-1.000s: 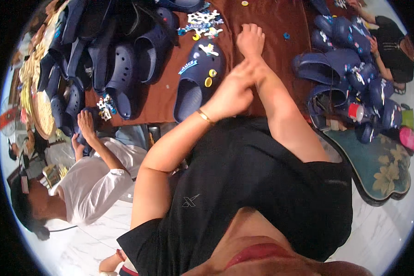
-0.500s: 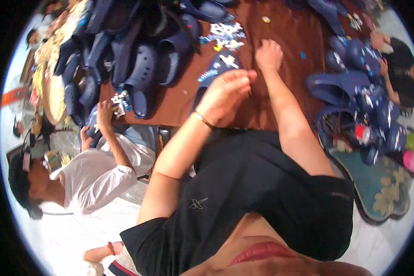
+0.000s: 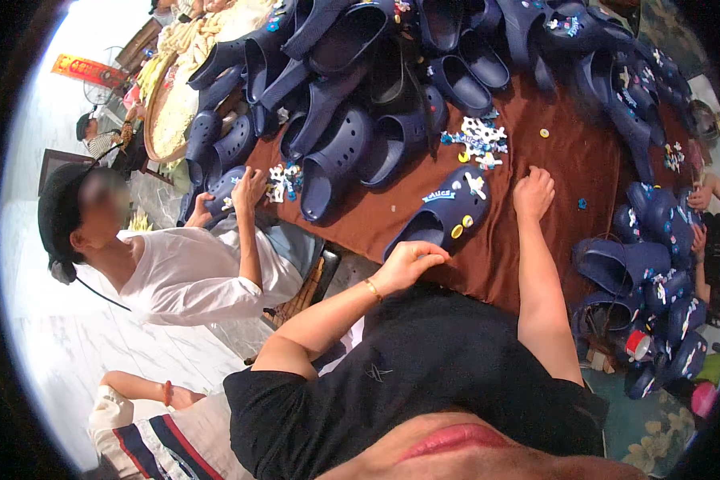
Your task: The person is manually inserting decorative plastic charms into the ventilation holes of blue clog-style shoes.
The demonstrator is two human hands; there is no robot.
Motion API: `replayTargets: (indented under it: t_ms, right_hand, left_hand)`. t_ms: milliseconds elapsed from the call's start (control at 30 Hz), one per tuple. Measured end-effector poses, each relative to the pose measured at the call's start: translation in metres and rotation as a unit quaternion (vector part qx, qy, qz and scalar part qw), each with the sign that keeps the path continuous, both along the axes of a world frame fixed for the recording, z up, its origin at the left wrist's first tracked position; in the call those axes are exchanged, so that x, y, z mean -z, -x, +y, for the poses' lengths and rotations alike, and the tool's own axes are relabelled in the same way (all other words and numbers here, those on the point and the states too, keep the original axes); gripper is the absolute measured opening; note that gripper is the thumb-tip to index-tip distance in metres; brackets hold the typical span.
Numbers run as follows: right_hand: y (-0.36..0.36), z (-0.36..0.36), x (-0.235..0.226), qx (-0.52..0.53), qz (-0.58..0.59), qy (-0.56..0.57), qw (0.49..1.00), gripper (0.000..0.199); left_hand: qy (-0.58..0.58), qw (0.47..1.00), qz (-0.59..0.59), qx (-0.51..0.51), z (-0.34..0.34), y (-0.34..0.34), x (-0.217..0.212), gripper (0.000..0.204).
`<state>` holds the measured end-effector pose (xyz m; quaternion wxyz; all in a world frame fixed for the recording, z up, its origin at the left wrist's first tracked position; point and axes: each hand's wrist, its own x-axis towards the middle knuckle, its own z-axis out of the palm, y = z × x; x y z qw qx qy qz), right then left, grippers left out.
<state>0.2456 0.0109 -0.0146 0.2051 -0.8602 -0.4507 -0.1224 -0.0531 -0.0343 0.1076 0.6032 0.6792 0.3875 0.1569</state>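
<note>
A navy clog (image 3: 428, 226) lies on the brown cloth in front of me, toe pointing away. A white-and-blue lettered charm, a white figure charm and two yellow round charms (image 3: 457, 231) sit on its upper. My left hand (image 3: 408, 268) is at the clog's heel end, thumb and fingertips pinched together; whatever is between them is too small to make out. To the right of the clog, my right hand (image 3: 534, 194) rests on the cloth with its fingers curled in, and their inside is hidden. Beyond lies a pile of white, blue and yellow charms (image 3: 478, 142).
Many navy clogs (image 3: 336, 156) are heaped along the far and left sides. More decorated clogs (image 3: 620, 262) stand at the right edge. A co-worker in white (image 3: 192, 264) handles a clog at left; another person's hands (image 3: 700, 212) are at far right. A yellow charm (image 3: 544, 134) lies beyond my right hand.
The view has swung leftward. My left hand has drawn back toward me from over the clog, uncovering its upper and yellow charms. My right hand stays curled on the cloth.
</note>
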Motion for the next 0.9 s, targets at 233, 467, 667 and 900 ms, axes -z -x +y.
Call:
replayTargets:
  t_ms: [233,467,667,900]
  right_hand:
    - [-0.003,-0.002,-0.008,0.001,-0.005,-0.001,1.0,0.026]
    - [0.003,-0.007,-0.002,-0.002,0.004,-0.007,1.0,0.025]
    - [0.004,-0.007,-0.001,-0.011,0.026,-0.019,0.999,0.025]
    - [0.001,-0.004,-0.004,0.004,-0.003,-0.029,1.0,0.022]
  left_hand:
    - [-0.253,0.951,-0.045,0.17,-0.02,-0.024,0.001,0.015]
    - [-0.329,0.931,-0.051,0.153,-0.047,-0.026,0.032,0.016]
    - [-0.446,0.89,0.082,0.05,-0.038,-0.021,0.02,0.044]
    - [-0.42,0.894,0.148,-0.058,-0.026,-0.01,0.053,0.046]
